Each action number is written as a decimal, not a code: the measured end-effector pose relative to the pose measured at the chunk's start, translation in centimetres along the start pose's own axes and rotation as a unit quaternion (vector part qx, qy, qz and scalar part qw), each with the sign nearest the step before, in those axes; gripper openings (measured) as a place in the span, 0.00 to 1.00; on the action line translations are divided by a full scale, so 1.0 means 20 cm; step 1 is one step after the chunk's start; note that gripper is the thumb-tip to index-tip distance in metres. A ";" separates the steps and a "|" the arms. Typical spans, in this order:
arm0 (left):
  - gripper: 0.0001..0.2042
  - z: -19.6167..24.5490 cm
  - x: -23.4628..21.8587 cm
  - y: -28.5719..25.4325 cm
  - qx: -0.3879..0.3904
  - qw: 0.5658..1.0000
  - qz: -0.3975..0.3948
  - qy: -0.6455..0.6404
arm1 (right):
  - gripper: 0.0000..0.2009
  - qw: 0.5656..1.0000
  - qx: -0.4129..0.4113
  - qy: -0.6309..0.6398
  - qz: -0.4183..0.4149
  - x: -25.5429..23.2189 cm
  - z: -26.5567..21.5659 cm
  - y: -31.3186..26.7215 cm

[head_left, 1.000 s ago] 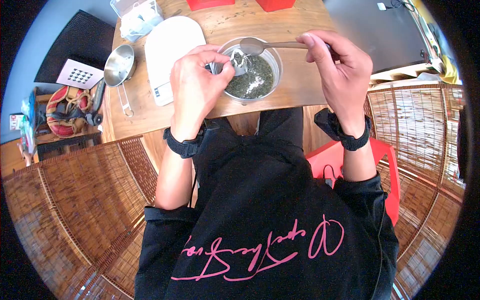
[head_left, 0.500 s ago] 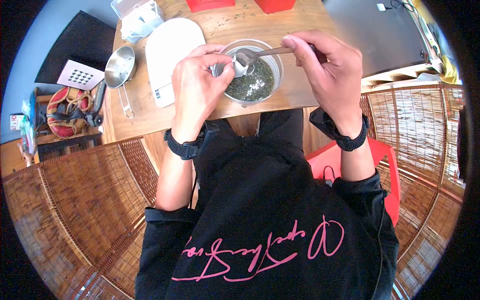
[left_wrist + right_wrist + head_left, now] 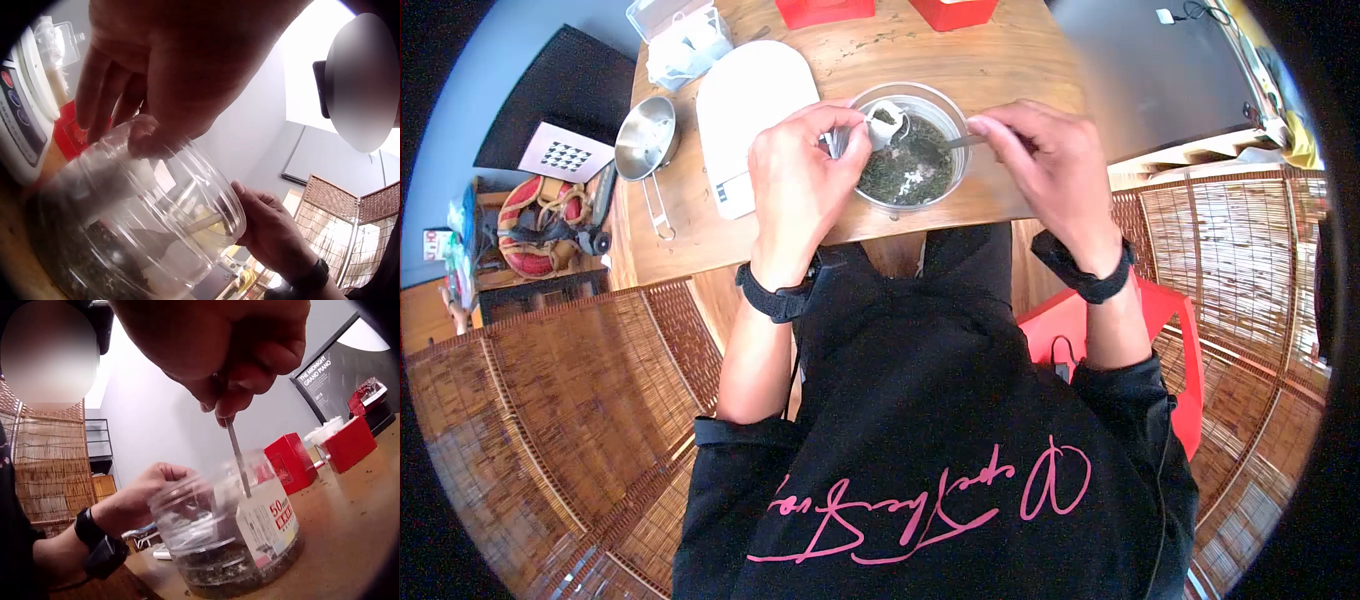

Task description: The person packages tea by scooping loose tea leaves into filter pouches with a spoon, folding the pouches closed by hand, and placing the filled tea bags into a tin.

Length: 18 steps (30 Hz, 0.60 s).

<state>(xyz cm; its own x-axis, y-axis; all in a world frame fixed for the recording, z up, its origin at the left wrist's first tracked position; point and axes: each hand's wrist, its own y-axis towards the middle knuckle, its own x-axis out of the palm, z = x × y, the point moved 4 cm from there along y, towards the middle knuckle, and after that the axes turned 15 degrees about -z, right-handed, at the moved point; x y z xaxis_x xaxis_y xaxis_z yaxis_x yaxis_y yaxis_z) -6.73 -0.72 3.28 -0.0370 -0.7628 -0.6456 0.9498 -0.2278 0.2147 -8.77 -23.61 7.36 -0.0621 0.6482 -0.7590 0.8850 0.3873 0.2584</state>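
A clear plastic jar (image 3: 206,534) stands near the table's front edge, with dark green dried leaves (image 3: 890,180) and a white patch among them. My left hand (image 3: 805,175) pinches a small white tea bag (image 3: 885,122) inside the jar's mouth; some leaf shows in the bag's opening. From the right, my right hand (image 3: 1055,165) grips a metal spoon (image 3: 966,142) by its handle. The spoon dips into the jar, its bowl down among the leaves and hard to make out. A printed label (image 3: 269,522) covers part of the jar's side.
Left of the jar lies a white kitchen scale (image 3: 750,110). Beyond it are a metal pan (image 3: 646,135) with a long handle and a clear box (image 3: 685,50) of white bags. Red boxes (image 3: 825,10) stand at the back.
The spoon has gone from over the tea bag down into the leaves, my right hand moving left and toward me. The left hand keeps its pinch on the bag, whose opening now shows.
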 end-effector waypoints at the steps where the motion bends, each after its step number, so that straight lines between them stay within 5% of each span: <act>1: 0.06 0.00 0.00 0.00 -0.009 1.000 -0.001 -0.005 | 0.08 1.000 -0.007 -0.011 -0.005 0.03 0.00 0.01; 7: 0.07 -0.01 -0.01 0.00 -0.016 1.000 -0.017 0.011 | 0.08 0.997 -0.020 0.071 -0.019 0.17 0.00 0.00; 9: 0.07 -0.01 0.00 0.00 -0.003 1.000 -0.012 0.011 | 0.08 0.984 0.031 0.158 -0.080 0.21 0.01 0.00; 18: 0.07 -0.02 0.00 0.00 -0.001 1.000 -0.020 0.010 | 0.11 0.935 0.099 0.339 -0.032 0.17 0.17 -0.05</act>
<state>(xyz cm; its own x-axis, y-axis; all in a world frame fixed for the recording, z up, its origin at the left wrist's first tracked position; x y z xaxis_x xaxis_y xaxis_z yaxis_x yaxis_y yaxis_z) -6.64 -0.47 3.12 -0.0698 -0.7412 -0.6677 0.9485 -0.2566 0.1857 -8.23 -24.11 2.48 -0.3366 0.9208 -0.1973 0.9335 0.3538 0.0587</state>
